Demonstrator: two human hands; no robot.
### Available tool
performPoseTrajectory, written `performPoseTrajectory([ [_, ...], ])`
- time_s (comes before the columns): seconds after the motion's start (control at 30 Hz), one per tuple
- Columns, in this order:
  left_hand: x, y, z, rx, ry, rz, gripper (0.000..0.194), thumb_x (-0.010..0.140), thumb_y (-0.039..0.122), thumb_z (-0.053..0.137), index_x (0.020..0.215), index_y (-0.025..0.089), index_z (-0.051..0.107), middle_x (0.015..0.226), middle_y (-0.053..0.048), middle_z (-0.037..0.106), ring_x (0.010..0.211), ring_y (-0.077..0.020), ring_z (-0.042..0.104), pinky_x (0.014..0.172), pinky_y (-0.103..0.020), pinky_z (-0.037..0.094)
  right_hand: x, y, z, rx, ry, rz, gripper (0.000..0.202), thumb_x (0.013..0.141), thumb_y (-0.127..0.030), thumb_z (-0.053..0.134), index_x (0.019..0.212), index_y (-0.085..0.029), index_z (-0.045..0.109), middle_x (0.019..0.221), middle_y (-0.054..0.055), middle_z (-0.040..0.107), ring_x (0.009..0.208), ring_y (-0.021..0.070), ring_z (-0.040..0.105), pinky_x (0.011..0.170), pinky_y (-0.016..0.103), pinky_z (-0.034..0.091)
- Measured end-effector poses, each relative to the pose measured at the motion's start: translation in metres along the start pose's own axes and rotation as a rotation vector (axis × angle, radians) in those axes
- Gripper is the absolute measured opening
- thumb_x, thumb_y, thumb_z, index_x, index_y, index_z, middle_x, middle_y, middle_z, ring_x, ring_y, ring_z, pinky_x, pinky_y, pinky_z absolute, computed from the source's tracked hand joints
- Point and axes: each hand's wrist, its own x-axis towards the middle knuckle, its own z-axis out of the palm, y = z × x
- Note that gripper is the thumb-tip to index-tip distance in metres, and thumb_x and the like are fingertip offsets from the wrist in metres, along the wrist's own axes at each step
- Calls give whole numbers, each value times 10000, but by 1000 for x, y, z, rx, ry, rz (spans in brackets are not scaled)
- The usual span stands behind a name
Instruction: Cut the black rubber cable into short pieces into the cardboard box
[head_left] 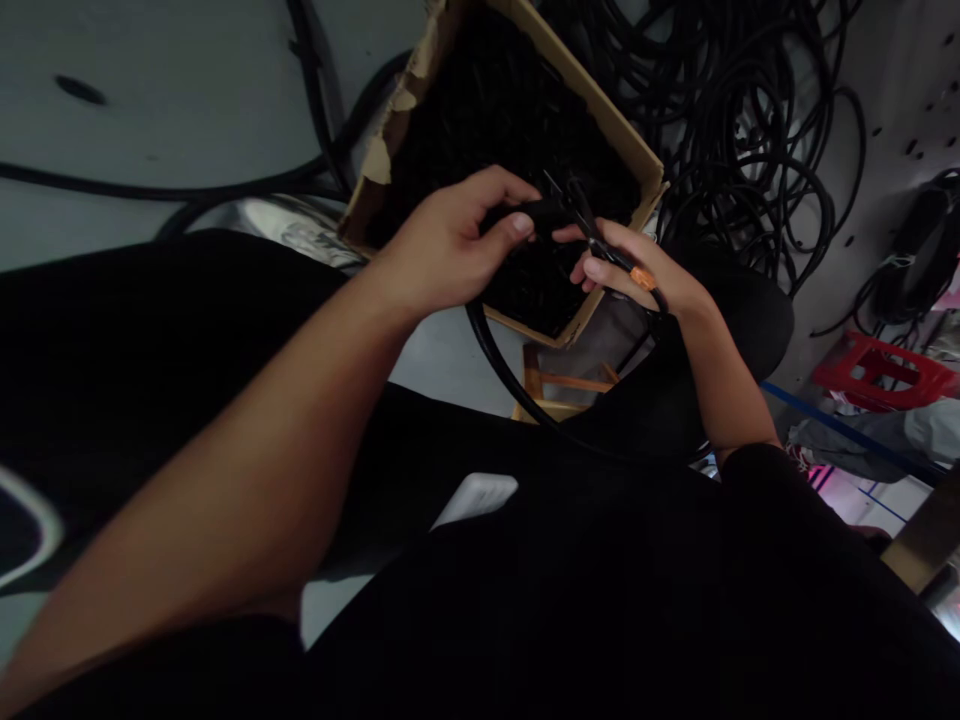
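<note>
Your left hand (450, 235) was clamped on a black cable (487, 345), thumb pressed down on top and index finger bent round the far side, the tips close together with the cable between them. The cable's end stuck out past your thumb towards the right; its other way, it came out below your palm and hung in a curve down to your lap. Your right hand (651, 252) was curled round a dark tool (611, 255) with an orange patch on its handle, thumb on the near side, fingers part bent, tips a bit apart from each other. The tool's head pointed up and left, right at the cable end; dark on dark, so you couldn't tell if it touched or sat just beside. Your two hands were near each other, fingertips apart.

Both hands were over a cardboard box (600, 90), tilted in view, left edge torn, filled with small black pieces (502, 110), too dark to make out singly. Wooden stool (566, 383) just below the box's near corner. Big tangle of black cable (739, 130) beyond the box to the right, thicker cables on the floor (187, 120) to the left. You had a white object (480, 493) by your lap. Red stool (885, 372) well off to the right.
</note>
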Motion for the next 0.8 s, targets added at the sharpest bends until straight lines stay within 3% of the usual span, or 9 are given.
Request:
performPoseTrajectory([
  [0.13, -3, -4, -2, 107, 6, 38, 392, 1110, 599, 567, 1267, 292, 754, 1317, -98, 863, 1220, -313, 778, 1161, -502, 635, -3, -1, -1, -6, -15, -34, 794, 1254, -783, 415, 1747, -168, 514, 1256, 83, 737, 1149, 164, 774, 1024, 312, 684],
  [0.37, 0, -27, -3, 228, 3, 198, 823, 1203, 856, 348, 1466, 167, 715, 1367, -94, 810, 1323, -293, 778, 1183, -519, 628, -8, 2, -3, -55, -11, -55, 758, 1280, -739, 367, 1726, -145, 513, 1226, 61, 715, 1093, 157, 754, 1026, 350, 674],
  [0.57, 3, -40, -6, 386, -42, 288, 914, 1200, 889, 206, 1491, 211, 745, 1307, -95, 742, 1308, -314, 726, 1225, -583, 599, -9, 0, -3, -87, -67, 22, 764, 1274, -744, 369, 1721, -138, 503, 1288, 94, 724, 1121, 185, 753, 972, 332, 661],
  [0.67, 4, -46, -7, 440, -46, 316, 935, 1201, 880, 171, 1490, 201, 745, 1246, -106, 712, 1267, -323, 711, 1198, -607, 610, -7, -1, 0, -8, -48, 82, 779, 1232, -800, 461, 1629, -142, 587, 1169, 67, 737, 983, 160, 758, 838, 277, 650],
  [0.8, 4, -48, -8, 455, -35, 269, 884, 1212, 849, 202, 1504, 208, 735, 1265, -117, 694, 1320, -346, 674, 1229, -643, 584, -5, -3, -1, 58, 5, 152, 690, 1160, -816, 629, 1371, -165, 716, 900, -8, 685, 726, 118, 679, 678, 240, 590],
])
